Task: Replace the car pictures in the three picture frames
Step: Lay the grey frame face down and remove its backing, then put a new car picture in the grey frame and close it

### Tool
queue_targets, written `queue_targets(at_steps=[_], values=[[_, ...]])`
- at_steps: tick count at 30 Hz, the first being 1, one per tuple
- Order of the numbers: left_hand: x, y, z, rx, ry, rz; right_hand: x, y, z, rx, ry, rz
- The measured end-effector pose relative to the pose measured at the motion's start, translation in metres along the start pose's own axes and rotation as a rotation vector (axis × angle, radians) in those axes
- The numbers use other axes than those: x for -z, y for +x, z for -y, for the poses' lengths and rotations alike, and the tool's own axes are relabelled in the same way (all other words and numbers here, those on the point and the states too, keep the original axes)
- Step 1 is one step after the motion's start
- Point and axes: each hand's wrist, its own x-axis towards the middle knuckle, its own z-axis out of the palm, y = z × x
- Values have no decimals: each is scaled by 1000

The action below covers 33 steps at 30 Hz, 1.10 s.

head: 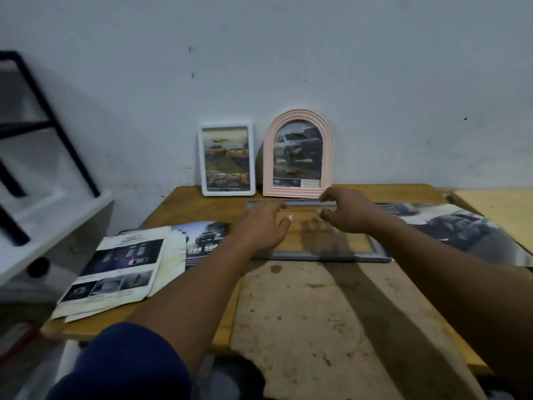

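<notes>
A grey rectangular frame (323, 256) lies flat on the wooden table (196, 206), the tabletop showing through it. My left hand (264, 226) and my right hand (346, 212) hover over its far half, fingers loosely spread and curved, holding nothing. A white rectangular frame (227, 160) and a pink arched frame (298, 155) stand against the wall, each with a car picture inside. Loose car pictures (115, 264) lie at the table's left. Another large car picture (458, 229) lies at the right.
A stained brown backing board (317, 327) lies on the table's near side, below the grey frame. A white shelf with black metal legs (43, 220) stands at the left. A second pale tabletop (501, 209) adjoins at the right.
</notes>
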Motion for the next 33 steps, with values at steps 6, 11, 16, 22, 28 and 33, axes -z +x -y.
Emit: queue_targets(at_steps=[6,11,16,22,28,33], values=[[46,-48,76,199,-28,-57,-49,17,93,143,9,136],[62,-82,130,318,26,-92,-102,22,153,221,-58,216],[57,-106,157,336,30,-56,-136,23,179,259,-225,356],[50,-107,157,294,107,-114,-145,27,181,230,-262,323],[47,-105,156,286,142,-124,-139,25,181,226,-242,308],[44,-104,158,256,137,-135,-137,10,196,306,2,79]])
